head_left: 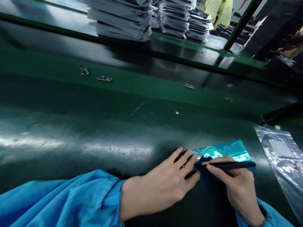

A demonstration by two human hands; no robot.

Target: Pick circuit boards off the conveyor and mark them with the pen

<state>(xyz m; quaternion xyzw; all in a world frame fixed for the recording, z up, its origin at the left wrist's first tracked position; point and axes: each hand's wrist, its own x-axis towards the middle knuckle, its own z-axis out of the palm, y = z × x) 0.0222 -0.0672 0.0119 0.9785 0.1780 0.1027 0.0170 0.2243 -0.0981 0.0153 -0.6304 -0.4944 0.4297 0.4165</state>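
A shiny blue film-like strip (236, 151) lies flat on the bench, with fine curved lines and rows of small dots on it. My left hand (165, 179), a ring on one finger, is palm down with fingers spread; its fingertips rest at the strip's left end and hide part of it. My right hand (239, 179) pinches a slim black pen-shaped tool (232, 165), its thin end pointing left toward my left fingertips. Its exact kind is unclear, and the tip is lost against dark material between the hands.
Small circuit boards (105, 78) lie spread along the back of the green bench (106, 126). A clear plastic bag (281, 157) with a white label is at the right. Stacks of flat grey sheets (123, 20) stand on the raised shelf behind. A person in yellow (219, 12) is beyond.
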